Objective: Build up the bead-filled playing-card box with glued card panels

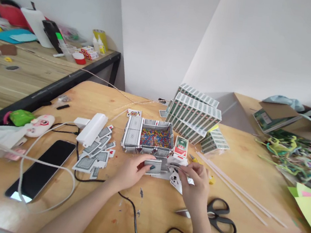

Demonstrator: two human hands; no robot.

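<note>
My left hand (133, 172) pinches a grey-backed playing card (154, 167) upright in front of a box built from playing cards (132, 133). The fingers of my right hand (195, 185) are closed on the edge of a thin card, seen nearly edge-on. Under that hand lies a loose white card with black spades (175, 181). The card box has a wall of grey card backs and a colourful patterned inside. Just beyond my right hand stands a green and red card pack (181, 147). Black-handled scissors (220, 218) lie beside my right wrist, their blades partly hidden.
Loose cut cards (86, 163) are piled left of the card box. A phone (40, 170), a white glue gun or similar white device (92, 130) and cables lie further left. Stacked card packs (195, 112) stand behind. White strips (240, 190) lie right.
</note>
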